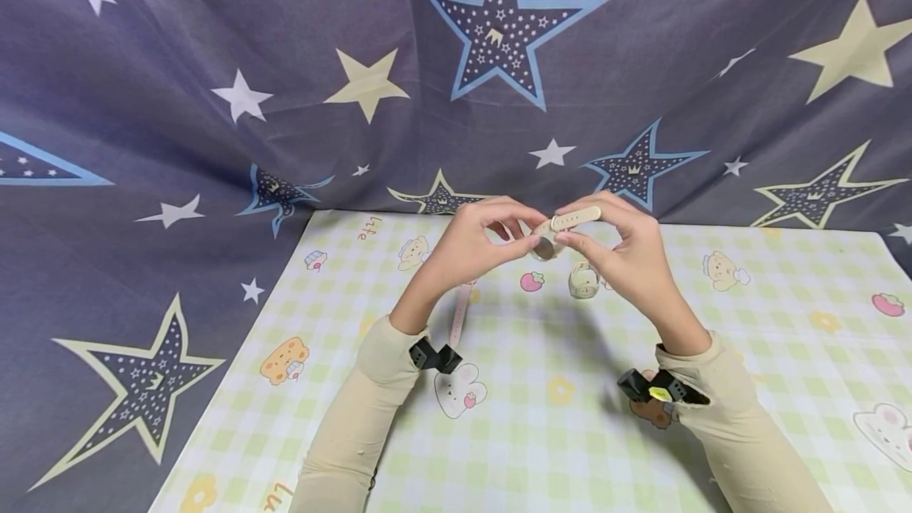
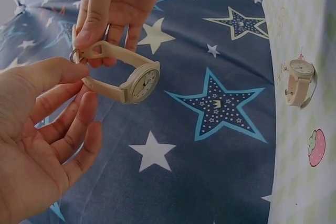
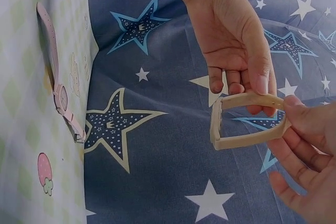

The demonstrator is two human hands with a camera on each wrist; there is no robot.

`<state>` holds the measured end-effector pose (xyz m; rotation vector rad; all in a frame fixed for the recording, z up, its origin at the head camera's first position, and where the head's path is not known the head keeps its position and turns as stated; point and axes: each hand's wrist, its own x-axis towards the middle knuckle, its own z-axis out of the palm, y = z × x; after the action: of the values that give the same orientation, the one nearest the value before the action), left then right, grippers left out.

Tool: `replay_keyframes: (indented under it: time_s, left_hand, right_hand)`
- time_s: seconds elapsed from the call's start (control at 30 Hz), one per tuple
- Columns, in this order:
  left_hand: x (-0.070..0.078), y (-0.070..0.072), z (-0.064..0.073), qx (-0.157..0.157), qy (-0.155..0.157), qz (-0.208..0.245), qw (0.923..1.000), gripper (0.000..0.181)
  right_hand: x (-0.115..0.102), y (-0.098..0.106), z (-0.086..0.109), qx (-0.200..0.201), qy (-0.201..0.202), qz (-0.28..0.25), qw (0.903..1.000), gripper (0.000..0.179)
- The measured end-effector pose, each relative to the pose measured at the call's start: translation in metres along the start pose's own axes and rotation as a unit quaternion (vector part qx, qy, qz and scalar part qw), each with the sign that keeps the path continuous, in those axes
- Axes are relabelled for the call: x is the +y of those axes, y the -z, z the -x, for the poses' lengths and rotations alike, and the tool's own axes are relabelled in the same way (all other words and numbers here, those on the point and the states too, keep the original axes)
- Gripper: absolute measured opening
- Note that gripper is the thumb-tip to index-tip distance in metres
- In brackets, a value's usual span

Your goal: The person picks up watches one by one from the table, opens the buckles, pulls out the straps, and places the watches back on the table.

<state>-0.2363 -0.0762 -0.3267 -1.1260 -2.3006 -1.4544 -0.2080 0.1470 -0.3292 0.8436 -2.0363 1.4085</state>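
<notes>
Both hands hold a beige wristwatch (image 1: 577, 218) above the table, its strap bent round into a loop. My left hand (image 1: 484, 240) pinches the strap between thumb and fingertips. On the other side, my right hand (image 1: 623, 248) pinches the strap close to the buckle (image 2: 75, 56). In the left wrist view the round dial (image 2: 144, 85) faces outward, away from the fingers. The right wrist view shows the loop edge-on, with the strap ends (image 3: 275, 100) meeting between the hands; fingers partly cover the buckle.
A second beige watch (image 1: 584, 281), strap looped, stands on the table below my right hand. A pink watch (image 3: 62, 95) lies stretched out on the left, partly behind my left arm in the head view. The checked tablecloth (image 1: 527, 450) meets a star-patterned curtain (image 1: 470, 141) at the back.
</notes>
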Motion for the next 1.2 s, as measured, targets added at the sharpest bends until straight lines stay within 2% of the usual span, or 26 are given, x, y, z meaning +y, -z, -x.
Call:
replay_keyframes:
  time_s: [0.53, 1.2]
  left_hand:
    - [0.001, 0.008, 0.002, -0.009, 0.008, -0.004, 0.9999, 0.021]
    - [-0.001, 0.013, 0.001, -0.008, -0.002, -0.010, 0.9999, 0.020]
  right_hand:
    - [-0.001, 0.005, -0.001, 0.003, -0.018, -0.003, 0.9998, 0.030]
    - [0.000, 0.009, -0.002, -0.006, -0.021, 0.009, 0.9997, 0.028]
